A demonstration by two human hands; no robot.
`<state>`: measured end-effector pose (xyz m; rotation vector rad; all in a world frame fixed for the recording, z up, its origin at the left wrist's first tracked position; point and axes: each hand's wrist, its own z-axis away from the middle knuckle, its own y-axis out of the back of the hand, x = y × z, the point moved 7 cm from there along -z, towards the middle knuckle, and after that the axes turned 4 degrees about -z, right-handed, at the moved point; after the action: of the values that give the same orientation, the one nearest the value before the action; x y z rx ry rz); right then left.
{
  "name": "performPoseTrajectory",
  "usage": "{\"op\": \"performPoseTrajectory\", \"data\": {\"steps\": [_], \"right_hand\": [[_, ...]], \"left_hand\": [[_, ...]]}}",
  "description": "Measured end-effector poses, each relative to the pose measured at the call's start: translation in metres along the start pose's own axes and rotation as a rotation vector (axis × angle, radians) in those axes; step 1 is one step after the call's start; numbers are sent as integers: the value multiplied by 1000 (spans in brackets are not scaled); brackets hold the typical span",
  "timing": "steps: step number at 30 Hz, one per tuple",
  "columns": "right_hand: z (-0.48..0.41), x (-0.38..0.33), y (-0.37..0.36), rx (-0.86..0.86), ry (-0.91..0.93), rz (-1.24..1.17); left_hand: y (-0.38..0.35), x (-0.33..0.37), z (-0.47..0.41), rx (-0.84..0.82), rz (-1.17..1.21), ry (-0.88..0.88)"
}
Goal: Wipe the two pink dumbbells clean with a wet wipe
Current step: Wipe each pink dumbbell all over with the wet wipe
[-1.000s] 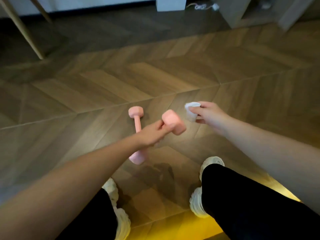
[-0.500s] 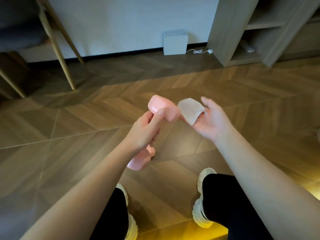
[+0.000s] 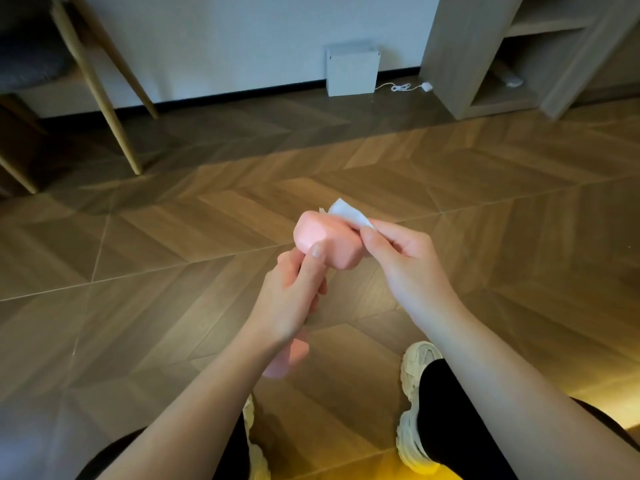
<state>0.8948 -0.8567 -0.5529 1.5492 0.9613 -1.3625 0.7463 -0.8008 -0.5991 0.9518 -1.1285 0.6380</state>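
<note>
Herringbone floor [image 3: 173,237] below. Left hand [image 3: 294,296] grips dumbbell [image 3: 325,242] handle; right hand [image 3: 401,258] pinches wet wipe [image 3: 346,211] against head. Rotate head, cover every facet.

Pink dumbbell [image 3: 325,242]: matte pink with faceted heads; one is in view.
Dumbbell pose: held in the air over the floor, tilted, with the upper head pointing away from the person and the lower head blurred under the wrist.
Dumbbell grip: the left hand [image 3: 294,303] is wrapped round the bar, thumb on the upper head.
Wet wipe [image 3: 348,213]: white and creased, lying against the upper head's far right side, pinched by the right hand [image 3: 405,265].
</note>
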Motion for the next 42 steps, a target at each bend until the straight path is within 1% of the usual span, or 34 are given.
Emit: {"op": "performPoseTrajectory", "data": {"steps": [5, 9, 13, 14, 16, 18, 19, 22, 24, 26, 28, 32, 34, 36, 38, 42], "right_hand": [[0, -3, 5, -55, 35, 7], [6, -4, 7, -52, 103, 58], [0, -2, 1, -82, 58, 115], [0, -4, 1, -87, 78, 162], [6, -13, 0, -73, 200, 286], [11, -19, 1, -56, 295, 296], [12, -18, 2, -65, 284, 263], [4, -7, 1, -90, 110, 137], [0, -4, -1, -106, 50, 51], [2, -7, -3, -115, 84, 23], [5, -8, -1, -120, 125, 25], [0, 1, 6, -54, 40, 38], [0, 0, 3, -78, 62, 8], [0, 0, 1, -93, 70, -22], [-1, 4, 3, -79, 31, -16], [0, 4, 0, -102, 55, -42]], "left_hand": [[0, 8, 0, 32, 25, -59], [4, 10, -2, 44, 53, -67], [4, 9, 0, 30, 27, -84], [6, 10, 0, 35, 3, -102], [8, 13, 0, 49, -18, -122], [9, 15, 0, 50, -11, -125], [10, 16, -1, 46, -16, -127], [8, 18, 1, 13, -71, -155], [7, 19, 4, -6, -150, -188], [3, 20, 7, -28, -195, -208], [1, 18, 8, -39, -177, -191], [-7, 16, 8, -98, -245, -171], [-8, 16, 7, -103, -201, -149], [-7, 16, 6, -108, -234, -149], [-8, 17, 6, -126, -285, -166], [-6, 13, 6, -125, -255, -117]]}}
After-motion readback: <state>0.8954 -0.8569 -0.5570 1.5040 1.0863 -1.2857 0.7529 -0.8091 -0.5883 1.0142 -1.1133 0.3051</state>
